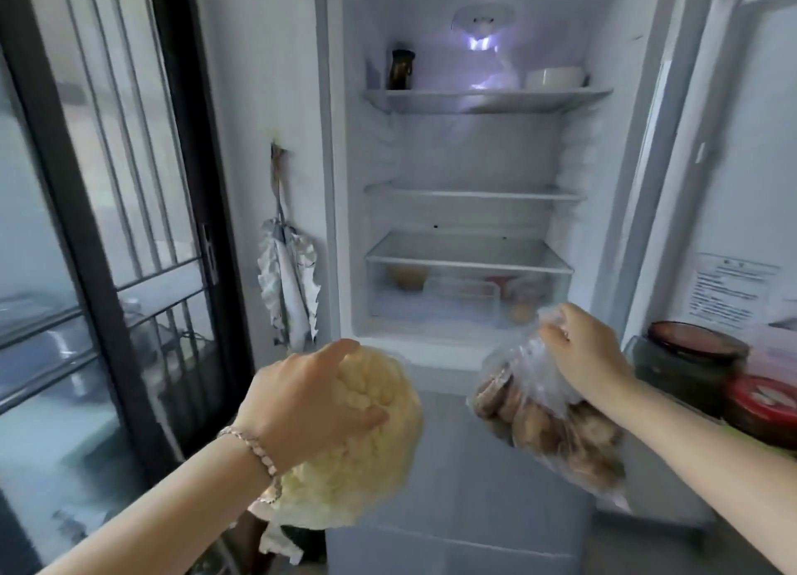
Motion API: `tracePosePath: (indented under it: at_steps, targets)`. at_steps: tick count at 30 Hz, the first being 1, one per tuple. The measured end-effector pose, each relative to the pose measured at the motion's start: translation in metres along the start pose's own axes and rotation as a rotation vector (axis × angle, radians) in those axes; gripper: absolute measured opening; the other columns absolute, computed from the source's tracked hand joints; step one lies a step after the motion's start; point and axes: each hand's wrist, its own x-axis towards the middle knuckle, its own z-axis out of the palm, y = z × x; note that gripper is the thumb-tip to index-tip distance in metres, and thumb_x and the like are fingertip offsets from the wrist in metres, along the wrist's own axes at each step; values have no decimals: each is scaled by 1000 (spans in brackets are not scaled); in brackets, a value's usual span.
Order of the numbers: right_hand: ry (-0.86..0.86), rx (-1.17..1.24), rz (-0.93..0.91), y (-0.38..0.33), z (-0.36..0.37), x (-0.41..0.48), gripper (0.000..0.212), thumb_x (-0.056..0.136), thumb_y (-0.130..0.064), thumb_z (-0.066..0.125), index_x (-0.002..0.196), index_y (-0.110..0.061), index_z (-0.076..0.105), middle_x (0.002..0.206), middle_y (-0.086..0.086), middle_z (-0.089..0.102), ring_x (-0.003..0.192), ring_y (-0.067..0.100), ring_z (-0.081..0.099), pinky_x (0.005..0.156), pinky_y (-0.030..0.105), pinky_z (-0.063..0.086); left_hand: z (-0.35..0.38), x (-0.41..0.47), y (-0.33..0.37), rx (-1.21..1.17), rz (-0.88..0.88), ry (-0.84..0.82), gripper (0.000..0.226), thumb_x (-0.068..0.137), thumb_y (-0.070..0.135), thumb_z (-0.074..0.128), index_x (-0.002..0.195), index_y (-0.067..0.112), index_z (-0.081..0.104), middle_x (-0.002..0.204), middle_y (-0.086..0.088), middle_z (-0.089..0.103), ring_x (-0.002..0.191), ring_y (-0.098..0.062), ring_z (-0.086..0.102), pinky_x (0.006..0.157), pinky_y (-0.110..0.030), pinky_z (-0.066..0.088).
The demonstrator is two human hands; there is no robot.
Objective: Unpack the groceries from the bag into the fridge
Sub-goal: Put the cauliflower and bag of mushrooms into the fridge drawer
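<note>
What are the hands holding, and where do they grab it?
The left hand grips a cauliflower over its bumpy top. The right hand pinches a clear bag of brown mushrooms by its bunched top.
</note>
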Motion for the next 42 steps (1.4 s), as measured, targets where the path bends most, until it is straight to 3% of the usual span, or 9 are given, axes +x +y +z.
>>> tracePosePath:
  at_steps: [10,15,20,24,28,32,37,40,42]
  targets:
    - [-183,-29,-129,74,59,187,37,91,-12,52,63,-20,29,55,-2,36,58,20,37,58,34,21,19,182,3,-132,6,124,74,60,67,65,128,50,39,87,18,62,80,-7,60,71,-22,52]
    - [-412,-403,-28,115,101,205,23,90,-16,40,69,-21,35,82,4,53,80,22,51,67,33,36,36,236,5,-274,66,123,76,58,57,72,128,48,44,86,17,63,76,-6,62,71,-24,55]
    - [-424,-407,184,126,107,208,16,89,-34,48,81,-20,45,96,1,56,96,22,58,69,30,41,52,270,7,-355,149,97,75,58,49,78,127,43,48,81,26,54,74,-3,57,64,-13,45]
    - [-591,-231,407,106,86,214,72,69,-56,60,128,-18,44,130,2,47,118,23,49,90,33,44,52,285,10,-396,237,105,72,56,48,79,123,45,51,79,33,48,69,8,51,61,-4,38]
    - [-375,-358,258,82,74,201,81,78,-65,51,143,-22,28,150,1,22,138,22,24,111,39,28,41,298,15,-451,320,129,67,53,48,77,115,46,53,78,34,49,68,15,50,55,-1,41]
    - [-340,-106,146,52,78,188,109,54,-78,50,145,-28,17,145,-16,15,131,1,22,109,28,25,31,311,20,-611,315,192,66,47,53,83,107,49,56,80,22,59,72,5,59,64,-9,46]
    - [-420,471,136,44,97,202,104,23,-81,71,116,-43,41,110,-28,63,102,-12,58,82,10,49,19,337,34,-970,221,287,56,51,39,88,101,36,63,57,13,65,50,5,61,42,-7,43]
    - [-166,567,288,50,99,211,105,24,-74,75,115,-29,51,109,-6,67,97,11,66,80,29,56,41,358,45,-1139,70,244,43,66,26,80,105,19,64,60,9,63,43,4,59,39,-10,43]
    - [-2,556,355,49,96,213,91,34,-66,70,113,-25,55,102,-5,66,88,8,65,68,20,54,62,370,49,-1218,-45,123,47,70,31,77,108,7,64,70,4,66,48,2,62,40,-12,45]
